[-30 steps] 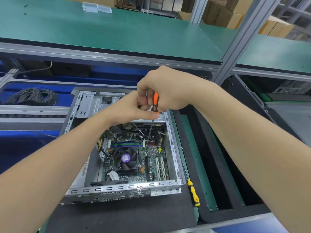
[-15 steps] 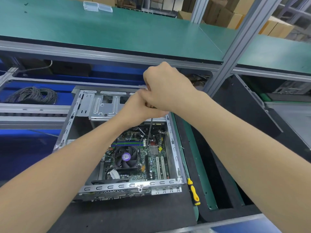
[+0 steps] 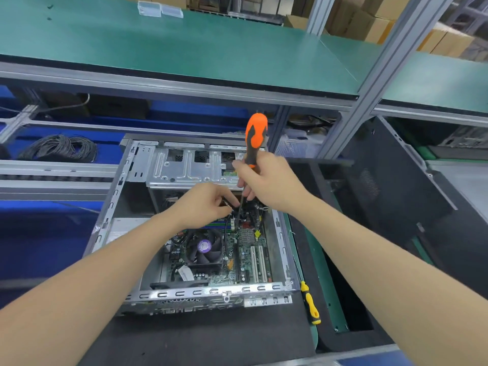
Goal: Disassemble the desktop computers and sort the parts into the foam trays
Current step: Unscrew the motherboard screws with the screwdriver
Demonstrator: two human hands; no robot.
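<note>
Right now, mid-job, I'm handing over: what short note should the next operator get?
Right hand grips the orange-and-black screwdriver low on its handle, shaft pointing down onto the green motherboard.
Left hand: curled beside the shaft; whether it pinches anything is unclear.
Done: the silver metal computer case lies open; a yellow-and-black screwdriver lies right of it.
Left: motherboard and black cooler fan not yet removed.

Bright, even overhead light, soft faint shadows inside the computer case (image 3: 211, 291), dull sheen on the green shelf (image 3: 184, 48), strong wide-angle bending at the edges, forearms (image 3: 79, 299) stretched large in the lower corners, far cardboard boxes (image 3: 383, 19) slightly soft.
</note>
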